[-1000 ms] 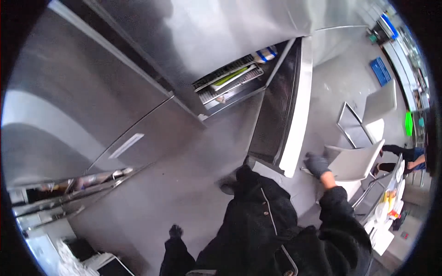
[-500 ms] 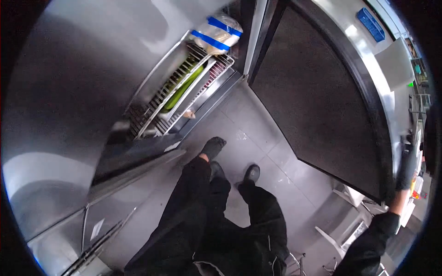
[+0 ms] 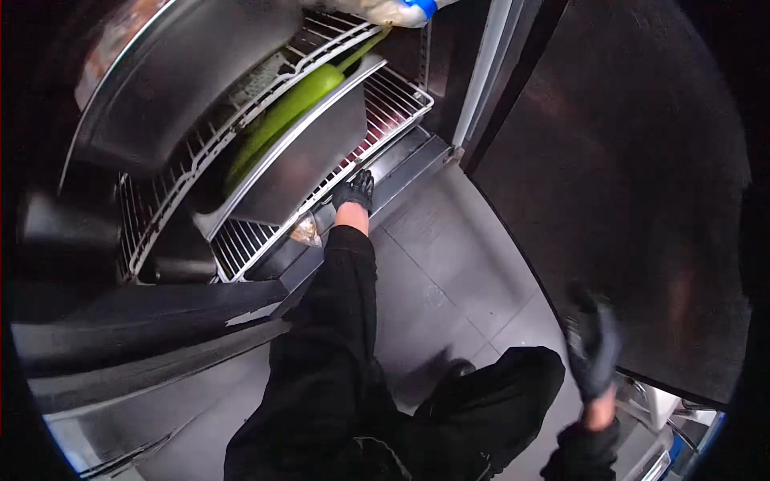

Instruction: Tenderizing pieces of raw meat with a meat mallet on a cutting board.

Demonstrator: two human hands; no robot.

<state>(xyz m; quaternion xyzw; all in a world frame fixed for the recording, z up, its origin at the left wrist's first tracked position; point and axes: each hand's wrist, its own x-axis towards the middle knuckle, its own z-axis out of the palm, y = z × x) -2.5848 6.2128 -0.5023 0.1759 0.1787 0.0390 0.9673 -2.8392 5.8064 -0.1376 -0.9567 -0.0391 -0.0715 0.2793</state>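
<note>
My left hand (image 3: 354, 192), in a black glove, reaches to the front edge of the lower wire rack (image 3: 326, 187) inside an open refrigerator. Its fingers are apart and slightly bent; nothing shows in them, though the tips are partly lost against the dark edge. On that rack stands a metal pan (image 3: 309, 160) with a long green vegetable (image 3: 289, 108) in or behind it. Close to my left wrist lies a small clear-wrapped bundle (image 3: 305, 230). My right hand (image 3: 592, 345), also black-gloved, hangs in front of the open door (image 3: 626, 184); motion smears it, but it looks open and without anything in it.
Above, an upper wire rack (image 3: 196, 156) carries a large metal pan (image 3: 188, 72) and a wrapped pack with blue tape (image 3: 401, 11). The refrigerator's sill (image 3: 409, 164) borders the grey tiled floor (image 3: 425, 272). My bent knee (image 3: 521, 377) is near the door.
I have come lower and nearer to the racks. My left hand has moved from over the floor to the lower rack; my right hand has left the door's outer edge and come inward.
</note>
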